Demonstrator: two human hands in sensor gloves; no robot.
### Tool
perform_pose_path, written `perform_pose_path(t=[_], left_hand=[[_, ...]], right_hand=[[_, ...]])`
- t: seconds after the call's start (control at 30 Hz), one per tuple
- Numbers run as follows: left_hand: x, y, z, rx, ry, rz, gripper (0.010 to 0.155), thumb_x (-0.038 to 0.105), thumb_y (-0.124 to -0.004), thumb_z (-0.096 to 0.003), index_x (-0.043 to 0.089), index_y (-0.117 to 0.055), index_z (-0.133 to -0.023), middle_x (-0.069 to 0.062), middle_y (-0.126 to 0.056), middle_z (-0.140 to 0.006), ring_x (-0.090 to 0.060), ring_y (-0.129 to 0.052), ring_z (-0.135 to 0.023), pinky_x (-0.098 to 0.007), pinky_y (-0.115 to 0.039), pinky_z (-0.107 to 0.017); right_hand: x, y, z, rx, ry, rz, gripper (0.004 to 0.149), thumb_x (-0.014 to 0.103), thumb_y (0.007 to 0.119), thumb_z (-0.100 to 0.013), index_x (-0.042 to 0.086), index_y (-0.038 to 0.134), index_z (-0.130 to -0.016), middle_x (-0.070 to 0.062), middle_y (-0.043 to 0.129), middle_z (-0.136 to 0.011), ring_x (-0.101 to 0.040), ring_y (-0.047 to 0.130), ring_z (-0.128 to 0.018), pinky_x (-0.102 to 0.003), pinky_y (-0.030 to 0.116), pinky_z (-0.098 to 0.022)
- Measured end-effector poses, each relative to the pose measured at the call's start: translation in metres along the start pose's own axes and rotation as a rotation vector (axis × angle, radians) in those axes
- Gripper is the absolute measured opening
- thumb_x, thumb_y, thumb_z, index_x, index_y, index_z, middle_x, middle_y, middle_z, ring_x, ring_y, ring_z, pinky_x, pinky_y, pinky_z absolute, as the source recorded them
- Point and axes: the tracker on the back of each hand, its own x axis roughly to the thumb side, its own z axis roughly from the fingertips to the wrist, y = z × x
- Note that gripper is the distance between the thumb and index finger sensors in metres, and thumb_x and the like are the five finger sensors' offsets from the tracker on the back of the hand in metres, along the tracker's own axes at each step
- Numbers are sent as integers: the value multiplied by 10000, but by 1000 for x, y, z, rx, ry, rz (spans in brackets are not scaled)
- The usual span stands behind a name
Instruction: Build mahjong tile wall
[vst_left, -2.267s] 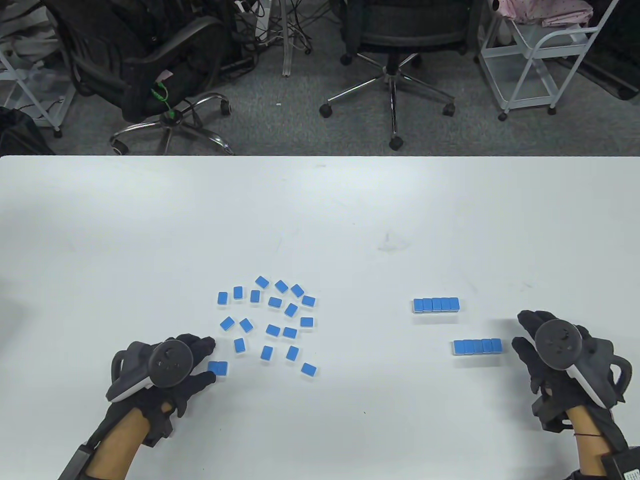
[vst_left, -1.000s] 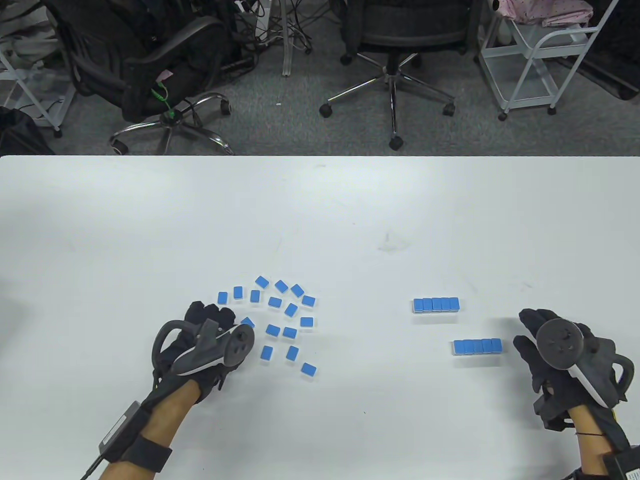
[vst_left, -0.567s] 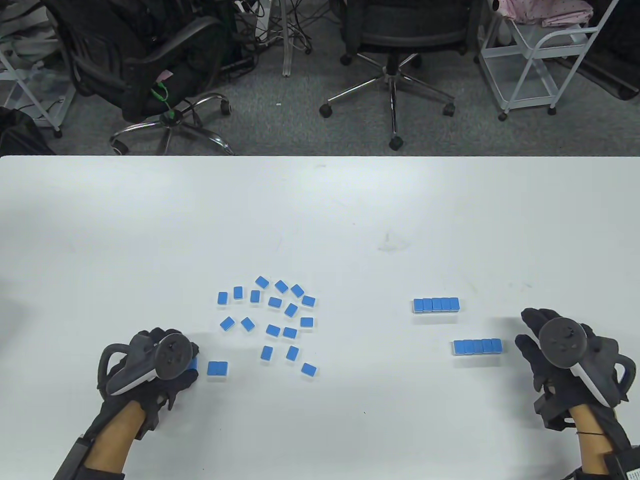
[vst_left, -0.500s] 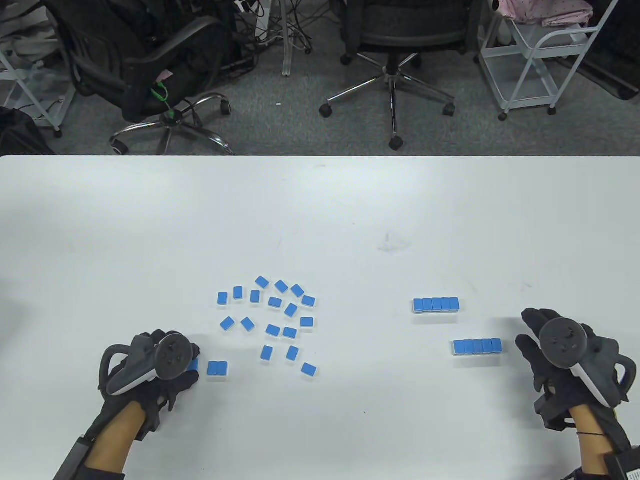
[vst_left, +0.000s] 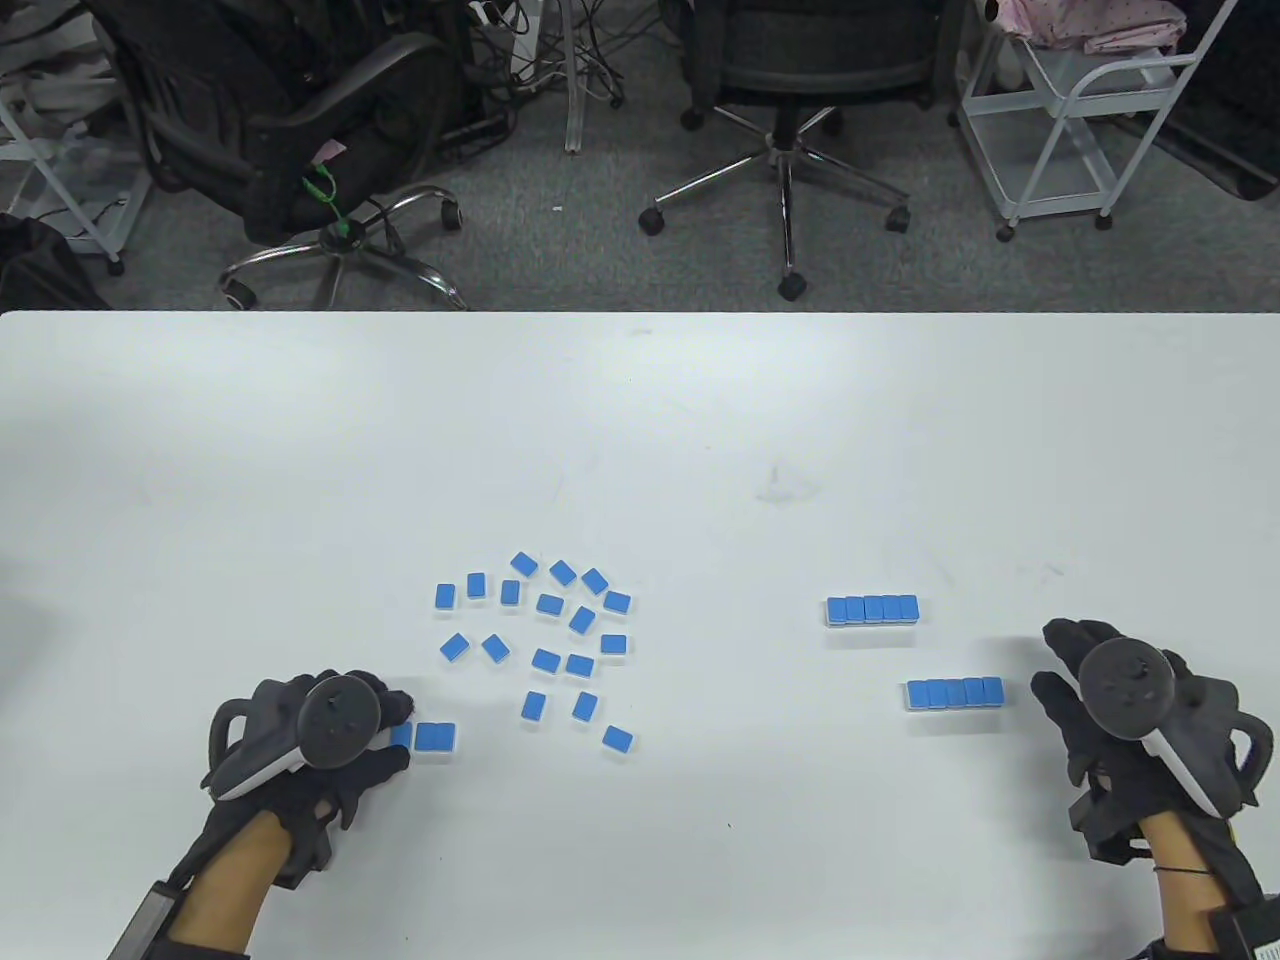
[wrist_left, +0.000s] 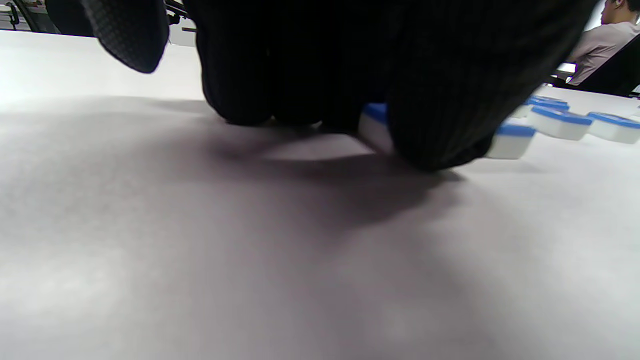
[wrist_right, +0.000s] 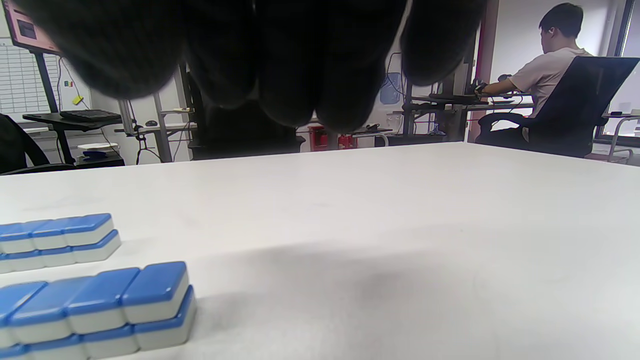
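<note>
2 two-tier wall sections (vst_left: 871, 609) stand finished on the counter (vst_left: 640, 420); about 19 loose tiles (vst_left: 545, 640) remain near its middle. The left hand (vst_left: 330, 745) pinches a tile (vst_left: 402, 736) against a new row (vst_left: 435, 737); the right hand (vst_left: 1120, 700) rests with relaxed, empty fingers (vst_left: 1060, 640)

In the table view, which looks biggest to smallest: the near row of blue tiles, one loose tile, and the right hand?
1. Right hand
2. Near row of tiles
3. Loose tile
</note>
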Motion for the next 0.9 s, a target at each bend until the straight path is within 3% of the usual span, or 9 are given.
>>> perform_pose_path(t=[0.67, 0.9], left_hand=[[1, -3, 0, -8, -6, 17, 585, 500, -923, -414, 305, -796, -950, 32, -768, -992, -273, -781, -895, -625, -559, -777], [-13, 12, 8, -118, 50, 79, 724, 496, -901, -437, 332, -619, -1083, 25, -638, -1134, -317, -726, -1018, -670, -509, -789]], right_hand=[[0, 0, 2, 1, -6, 0, 583, 508, 763, -344, 335, 699, -898, 7, 769, -1016, -277, 801, -934, -579, 574, -767], [-1, 0, 3, 7, -3, -2, 584, 508, 763, -344, 333, 700, -898, 6, 770, -1015, -278, 802, -932, -580, 573, -767]])
